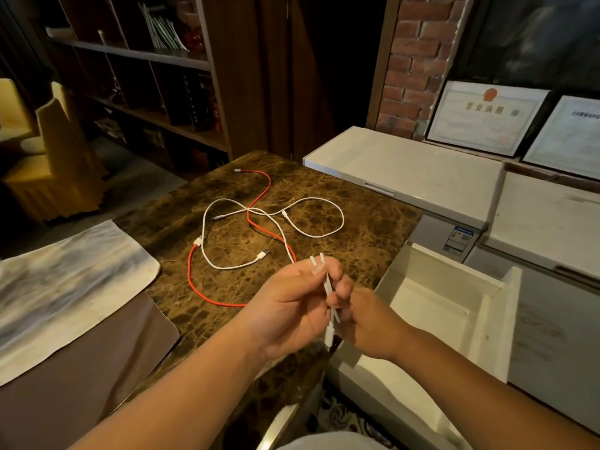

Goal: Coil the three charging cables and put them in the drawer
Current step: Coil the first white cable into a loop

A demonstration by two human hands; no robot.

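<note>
Both hands meet above the front right corner of the brown marble table [357, 228]. My left hand [289, 306] and my right hand [367, 319] pinch a folded stretch of a white cable [328, 287]. Two short bends of it stick up past my left thumb, and its plug hangs below the hands. Its free length trails back onto the table. A red cable [207, 295] lies uncoiled, crossing a second white cable [341, 219] that sprawls in loose loops. The white drawer [454, 274] stands pulled open at the right, and the part I can see holds nothing.
A pale cloth [65, 280] on a brown mat covers the table's left side. White chest freezers [406, 170] stand behind the drawer, with framed certificates [487, 118] against the wall. A dark bookshelf [146, 76] and a yellow chair [55, 164] are at the far left.
</note>
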